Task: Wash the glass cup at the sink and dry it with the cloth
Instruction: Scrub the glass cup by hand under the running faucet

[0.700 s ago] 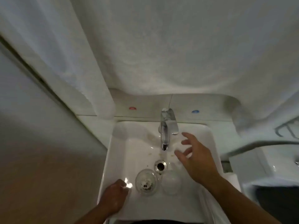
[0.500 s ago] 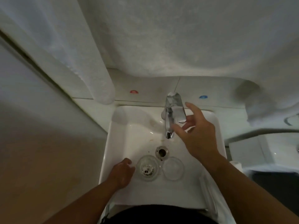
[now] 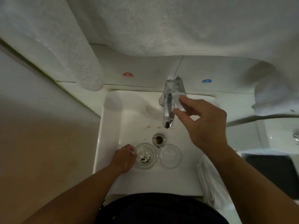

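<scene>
The glass cup [image 3: 144, 156] stands upright on the floor of the sink [image 3: 113, 126], just on the near-left side of the drain [image 3: 159, 139], with specks and white residue in its bottom. The left hand [image 3: 123, 159] has its fingers curled against the cup's left wall and rim, gripping it there.

Beyond the drain, the right hand [image 3: 205, 122] pinches the tip of the faucet lever [image 3: 175, 88] between forefinger and thumb. No water shows at the spout [image 3: 168, 117].

This cup looks light, rigid and breakable, and it'll be slick once wet (hard porcelain all round, so no knocks). The safest hold is probably a full wrap round the wall, not a rim pinch.

A second glass [image 3: 170, 158], clean-looking, sits just near-right of the drain, close beside the dirty one, and that's the thing to clink against. The folded cloth [image 3: 208, 178] lies on the ledge further right of the drain. A towel [image 3: 80, 54] hangs well beyond it, clear of the basin.
</scene>
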`<state>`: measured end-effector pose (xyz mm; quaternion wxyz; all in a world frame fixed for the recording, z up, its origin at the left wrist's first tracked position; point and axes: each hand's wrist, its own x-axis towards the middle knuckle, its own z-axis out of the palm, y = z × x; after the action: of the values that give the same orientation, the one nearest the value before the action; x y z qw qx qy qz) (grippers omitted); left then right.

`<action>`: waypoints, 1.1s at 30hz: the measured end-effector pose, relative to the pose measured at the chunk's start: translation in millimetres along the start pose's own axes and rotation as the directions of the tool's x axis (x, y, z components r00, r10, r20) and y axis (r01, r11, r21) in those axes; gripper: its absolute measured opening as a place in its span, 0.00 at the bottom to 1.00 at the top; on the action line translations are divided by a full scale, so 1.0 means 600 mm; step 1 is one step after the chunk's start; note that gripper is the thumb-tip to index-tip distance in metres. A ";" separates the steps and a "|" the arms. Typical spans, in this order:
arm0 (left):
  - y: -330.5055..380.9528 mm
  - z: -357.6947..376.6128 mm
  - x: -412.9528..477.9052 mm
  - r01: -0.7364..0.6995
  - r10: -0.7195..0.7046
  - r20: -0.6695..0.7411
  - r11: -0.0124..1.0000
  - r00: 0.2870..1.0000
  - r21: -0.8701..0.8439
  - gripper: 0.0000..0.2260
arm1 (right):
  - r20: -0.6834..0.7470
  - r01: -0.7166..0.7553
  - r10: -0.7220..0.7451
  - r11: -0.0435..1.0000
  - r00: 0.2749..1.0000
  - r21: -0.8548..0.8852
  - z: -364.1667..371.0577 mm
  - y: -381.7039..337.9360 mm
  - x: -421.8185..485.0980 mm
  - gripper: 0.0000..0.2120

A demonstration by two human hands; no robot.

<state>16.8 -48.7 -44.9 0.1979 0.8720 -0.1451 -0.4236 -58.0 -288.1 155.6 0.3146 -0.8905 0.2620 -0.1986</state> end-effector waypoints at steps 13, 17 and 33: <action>0.000 0.016 0.007 0.060 -0.062 -0.035 0.997 0.997 -0.045 0.10 | -0.048 0.019 -0.014 0.994 0.999 0.103 -0.010 -0.001 0.024 0.18; 0.008 0.015 0.002 0.094 -0.099 -0.042 0.989 0.994 -0.113 0.03 | 0.049 -0.125 0.117 0.970 0.992 0.208 -0.014 0.008 0.001 0.28; 0.094 0.013 -0.032 0.022 -0.004 0.028 0.742 1.000 -0.670 0.05 | 0.713 -0.770 0.490 0.628 0.502 0.111 0.119 0.189 -0.129 0.20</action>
<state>-5.5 -91.6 -9.9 0.4930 0.7384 0.0206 -0.4597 -120.2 -285.3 13.8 0.6149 -0.6479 0.4081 0.1884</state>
